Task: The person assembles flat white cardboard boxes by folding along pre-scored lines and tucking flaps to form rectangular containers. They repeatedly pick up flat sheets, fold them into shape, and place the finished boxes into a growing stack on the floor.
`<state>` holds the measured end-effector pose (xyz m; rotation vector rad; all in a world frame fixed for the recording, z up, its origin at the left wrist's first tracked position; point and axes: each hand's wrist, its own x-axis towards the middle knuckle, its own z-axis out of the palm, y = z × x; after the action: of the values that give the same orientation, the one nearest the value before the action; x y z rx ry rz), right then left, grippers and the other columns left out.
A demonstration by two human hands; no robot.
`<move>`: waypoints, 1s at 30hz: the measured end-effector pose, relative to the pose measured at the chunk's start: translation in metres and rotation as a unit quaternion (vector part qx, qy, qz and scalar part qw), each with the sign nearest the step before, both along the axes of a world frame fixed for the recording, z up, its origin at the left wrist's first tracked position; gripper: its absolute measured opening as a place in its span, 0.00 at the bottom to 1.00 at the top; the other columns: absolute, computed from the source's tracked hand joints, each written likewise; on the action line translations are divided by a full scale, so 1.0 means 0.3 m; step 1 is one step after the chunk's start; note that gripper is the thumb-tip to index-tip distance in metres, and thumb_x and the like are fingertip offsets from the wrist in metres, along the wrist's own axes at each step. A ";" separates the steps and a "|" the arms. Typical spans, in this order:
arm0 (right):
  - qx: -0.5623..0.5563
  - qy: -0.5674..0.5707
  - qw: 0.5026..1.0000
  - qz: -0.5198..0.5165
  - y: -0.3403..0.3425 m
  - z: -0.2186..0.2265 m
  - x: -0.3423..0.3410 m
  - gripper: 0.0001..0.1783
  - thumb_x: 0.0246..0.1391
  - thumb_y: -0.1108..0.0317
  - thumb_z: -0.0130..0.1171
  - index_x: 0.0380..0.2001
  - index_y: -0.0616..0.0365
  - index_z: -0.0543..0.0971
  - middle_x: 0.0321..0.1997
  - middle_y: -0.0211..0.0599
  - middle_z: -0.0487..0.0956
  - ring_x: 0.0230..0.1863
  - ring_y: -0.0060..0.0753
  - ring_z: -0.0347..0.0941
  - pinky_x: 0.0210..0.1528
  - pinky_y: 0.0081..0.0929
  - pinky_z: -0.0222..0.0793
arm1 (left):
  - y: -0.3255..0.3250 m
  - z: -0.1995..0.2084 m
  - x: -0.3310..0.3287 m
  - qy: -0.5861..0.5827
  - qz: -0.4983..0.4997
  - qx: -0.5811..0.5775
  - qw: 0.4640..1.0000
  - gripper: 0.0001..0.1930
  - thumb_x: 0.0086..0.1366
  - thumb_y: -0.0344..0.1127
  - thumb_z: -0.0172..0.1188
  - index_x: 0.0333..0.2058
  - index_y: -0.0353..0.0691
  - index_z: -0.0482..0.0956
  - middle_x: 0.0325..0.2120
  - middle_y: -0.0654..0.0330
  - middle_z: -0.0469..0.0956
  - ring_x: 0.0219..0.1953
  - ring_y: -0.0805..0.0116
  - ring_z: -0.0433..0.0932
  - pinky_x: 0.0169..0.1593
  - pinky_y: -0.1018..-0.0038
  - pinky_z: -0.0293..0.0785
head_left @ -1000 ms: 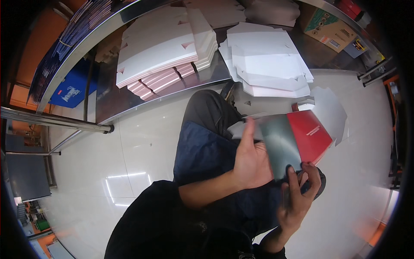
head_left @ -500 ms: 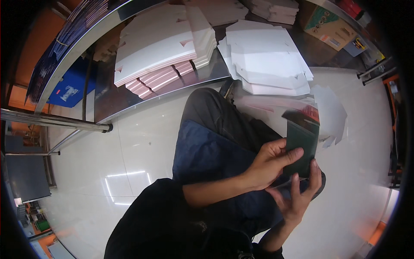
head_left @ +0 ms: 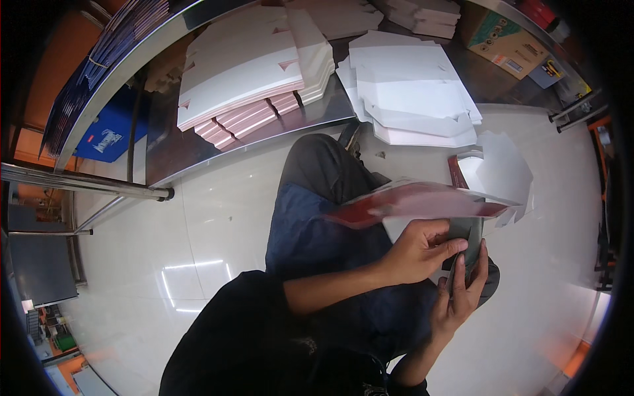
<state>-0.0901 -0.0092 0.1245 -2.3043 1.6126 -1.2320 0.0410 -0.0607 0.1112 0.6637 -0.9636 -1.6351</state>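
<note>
Over my crossed legs I hold a printed cardboard carton [head_left: 422,203], part-folded, with a red panel blurred by motion and a dark green side. My left hand [head_left: 422,254] pinches the green side, its thumb pressed flat along the face. From below, my right hand [head_left: 462,294] grips the same green part, fingers pointing up along its edge. The fingers behind the board are hidden. Just beyond the carton, white cardboard pieces [head_left: 498,168], one with a dark red edge, lie on the floor.
Flat white carton blanks [head_left: 416,86] are stacked ahead on the low metal shelf [head_left: 264,135], overhanging its edge. Left of them stands a thicker pile of pinkish-white blanks [head_left: 241,72]. A brown box [head_left: 505,43] sits at the far right, and a steel rack leg [head_left: 86,181] at the left.
The carton has turned from upright to tilted, and its red panel now swings across my lap to the left. Both hands keep their hold and have shifted only slightly.
</note>
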 end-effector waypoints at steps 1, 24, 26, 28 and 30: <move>-0.002 -0.002 1.000 -0.022 0.003 -0.016 0.001 0.23 0.60 0.77 0.48 0.60 0.55 0.71 0.64 0.59 0.64 0.60 0.59 0.67 0.55 0.42 0.68 | 0.002 0.009 -0.002 0.012 -0.004 0.001 1.000 0.11 0.69 0.30 0.55 0.46 0.30 0.76 0.37 0.63 0.79 0.40 0.80 0.73 0.44 0.79 0.72; 0.040 -0.110 0.978 -0.171 0.043 -0.133 0.014 0.24 0.65 0.67 0.49 0.62 0.62 0.64 0.63 0.55 0.66 0.62 0.50 0.66 0.62 0.37 0.61 | 0.072 -0.088 -0.121 -0.241 0.127 -0.275 0.922 0.09 0.70 0.34 0.53 0.40 0.35 0.76 0.33 0.61 0.77 0.36 0.72 0.75 0.40 0.71 0.73; 0.097 -0.130 0.974 -0.156 0.064 -0.132 -0.001 0.25 0.65 0.66 0.49 0.62 0.64 0.63 0.62 0.54 0.67 0.61 0.47 0.66 0.62 0.36 0.59 | 0.087 -0.137 -0.141 -0.299 0.170 -0.374 0.861 0.09 0.68 0.34 0.54 0.44 0.37 0.75 0.37 0.60 0.77 0.40 0.66 0.76 0.43 0.66 0.72; 0.155 -0.124 0.974 -0.112 0.081 -0.083 -0.018 0.26 0.64 0.66 0.50 0.61 0.66 0.62 0.60 0.52 0.68 0.59 0.45 0.67 0.62 0.35 0.59 | 0.099 -0.137 -0.118 -0.252 0.096 -0.350 0.897 0.13 0.66 0.32 0.56 0.48 0.39 0.74 0.41 0.59 0.76 0.44 0.61 0.75 0.47 0.62 0.72; 0.243 -0.043 0.969 -0.022 0.101 -0.056 -0.128 0.25 0.65 0.65 0.49 0.60 0.67 0.63 0.55 0.48 0.72 0.57 0.43 0.68 0.62 0.34 0.59 | 0.078 -0.144 -0.090 -0.266 0.174 -0.324 0.891 0.17 0.62 0.29 0.57 0.50 0.37 0.72 0.34 0.51 0.77 0.38 0.55 0.77 0.42 0.61 0.73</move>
<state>-0.1285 0.0212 0.1077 -1.8964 1.7071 -0.8080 0.0140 -0.0372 0.0681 0.7655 -1.5835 -0.7325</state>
